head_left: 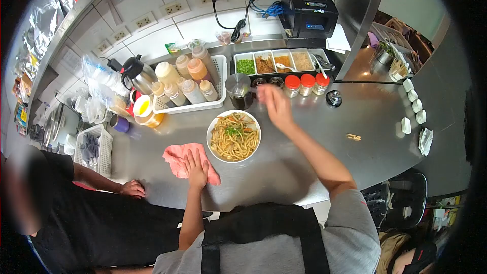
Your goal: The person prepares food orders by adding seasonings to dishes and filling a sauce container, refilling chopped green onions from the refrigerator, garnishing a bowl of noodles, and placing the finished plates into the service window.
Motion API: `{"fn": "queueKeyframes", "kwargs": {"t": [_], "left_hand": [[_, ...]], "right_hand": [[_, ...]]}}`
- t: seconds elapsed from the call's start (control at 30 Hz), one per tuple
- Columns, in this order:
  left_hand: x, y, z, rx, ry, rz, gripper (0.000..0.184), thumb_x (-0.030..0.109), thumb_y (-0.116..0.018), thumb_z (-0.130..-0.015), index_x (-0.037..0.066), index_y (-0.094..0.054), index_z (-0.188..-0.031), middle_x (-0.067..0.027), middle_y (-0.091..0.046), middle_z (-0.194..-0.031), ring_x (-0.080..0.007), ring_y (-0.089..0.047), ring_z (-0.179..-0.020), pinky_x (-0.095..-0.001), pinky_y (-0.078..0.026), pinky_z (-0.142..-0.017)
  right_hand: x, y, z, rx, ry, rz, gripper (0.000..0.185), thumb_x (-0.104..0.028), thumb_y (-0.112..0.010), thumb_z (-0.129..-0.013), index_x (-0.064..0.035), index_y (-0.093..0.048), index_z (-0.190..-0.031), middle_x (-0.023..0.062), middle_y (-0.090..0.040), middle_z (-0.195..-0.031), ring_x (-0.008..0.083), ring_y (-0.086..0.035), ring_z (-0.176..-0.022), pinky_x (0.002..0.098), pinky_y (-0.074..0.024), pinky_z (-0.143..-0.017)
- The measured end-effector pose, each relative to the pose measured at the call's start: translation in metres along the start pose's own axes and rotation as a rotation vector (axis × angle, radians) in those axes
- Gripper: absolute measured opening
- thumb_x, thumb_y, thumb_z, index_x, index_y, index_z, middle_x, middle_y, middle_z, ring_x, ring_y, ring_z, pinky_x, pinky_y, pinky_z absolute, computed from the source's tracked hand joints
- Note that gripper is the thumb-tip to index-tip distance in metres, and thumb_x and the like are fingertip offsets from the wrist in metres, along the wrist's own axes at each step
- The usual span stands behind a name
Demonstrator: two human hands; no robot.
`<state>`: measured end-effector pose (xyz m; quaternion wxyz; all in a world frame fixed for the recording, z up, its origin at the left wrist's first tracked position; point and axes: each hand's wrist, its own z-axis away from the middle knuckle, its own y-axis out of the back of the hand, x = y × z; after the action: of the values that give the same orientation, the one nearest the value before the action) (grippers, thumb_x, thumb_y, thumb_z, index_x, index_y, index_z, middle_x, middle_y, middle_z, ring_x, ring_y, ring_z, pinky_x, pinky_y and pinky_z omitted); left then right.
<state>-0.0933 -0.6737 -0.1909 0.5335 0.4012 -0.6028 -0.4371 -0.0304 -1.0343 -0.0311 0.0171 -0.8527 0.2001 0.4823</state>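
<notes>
My left hand (197, 168) lies flat, fingers spread, on a folded pink cloth (177, 161) on the steel counter. Just right of the cloth sits a white bowl (209, 139) of thick noodles (231, 144) with vegetable strips and chopped green onion on top. My right hand (275, 105) is raised behind the bowl, its fingers closed and slightly blurred. Beside its fingertips stands a dark container (242, 102) under a round grey lid (237, 83). A pale, smeared shape lies between lid and fingers; whether I grip a handle there is unclear.
A white basket (221, 78) of squeeze bottles and a steel thermos (136, 73) stand back left. Behind are topping trays (264, 63), red-lidded jars (307, 83) and a black printer (309, 12). A clothespin (354, 137) lies right. Another person's hand (133, 189) rests on the counter at left.
</notes>
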Motion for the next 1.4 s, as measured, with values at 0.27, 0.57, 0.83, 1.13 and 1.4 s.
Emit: {"fn": "queueKeyframes", "kwargs": {"t": [0.27, 0.57, 0.83, 1.13, 1.4], "left_hand": [[0.000, -0.001, 0.000, -0.012, 0.012, -0.020, 0.066, 0.043, -0.044, -0.096, 0.018, -0.021, -0.153, -0.0173, -0.010, -0.159, -0.0387, -0.007, -0.146, -0.0531, -0.003, -0.117], [-0.001, -0.004, 0.002, 0.008, 0.004, -0.026, 0.066, 0.043, -0.044, -0.096, 0.019, -0.022, -0.153, -0.0167, -0.010, -0.159, -0.0383, -0.008, -0.146, -0.0536, -0.003, -0.116], [0.000, -0.004, -0.004, 0.026, -0.003, -0.011, 0.066, 0.043, -0.044, -0.096, 0.019, -0.021, -0.153, -0.0171, -0.009, -0.159, -0.0404, -0.008, -0.146, -0.0544, -0.003, -0.116], [0.001, -0.003, -0.006, -0.006, 0.016, -0.021, 0.067, 0.043, -0.044, -0.096, 0.018, -0.020, -0.153, -0.0179, -0.009, -0.159, -0.0405, -0.007, -0.146, -0.0537, -0.002, -0.116], [-0.001, -0.006, -0.007, 0.003, 0.006, -0.030, 0.067, 0.044, -0.043, -0.096, 0.018, -0.020, -0.153, -0.0186, -0.009, -0.159, -0.0413, -0.007, -0.146, -0.0539, -0.003, -0.116]], "right_hand": [[0.125, -0.044, -0.123, -0.081, 0.004, 0.641, 0.029, -0.026, -0.050, -0.095, -0.0040, -0.068, -0.100, 0.0234, -0.066, -0.094, 0.0413, -0.064, -0.087, 0.0485, -0.0508, -0.079], [0.164, -0.011, -0.160, -0.239, -0.257, 0.989, 0.038, -0.037, -0.051, -0.092, -0.0051, -0.070, -0.102, 0.0237, -0.067, -0.099, 0.0383, -0.065, -0.095, 0.0474, -0.0508, -0.086], [0.186, 0.005, -0.148, -0.231, -0.311, 1.088, 0.024, -0.010, -0.052, -0.086, -0.0010, -0.072, -0.095, 0.0213, -0.068, -0.103, 0.0360, -0.068, -0.095, 0.0454, -0.0553, -0.080], [0.173, 0.019, -0.169, -0.368, -0.184, 1.106, 0.023, -0.009, -0.054, -0.083, 0.0003, -0.072, -0.092, 0.0225, -0.068, -0.101, 0.0375, -0.068, -0.094, 0.0456, -0.0548, -0.080], [0.202, 0.012, -0.163, -0.151, -0.617, 0.832, 0.031, -0.018, -0.056, -0.081, 0.0004, -0.070, -0.101, 0.0253, -0.065, -0.109, 0.0378, -0.063, -0.107, 0.0445, -0.0494, -0.093]]}}
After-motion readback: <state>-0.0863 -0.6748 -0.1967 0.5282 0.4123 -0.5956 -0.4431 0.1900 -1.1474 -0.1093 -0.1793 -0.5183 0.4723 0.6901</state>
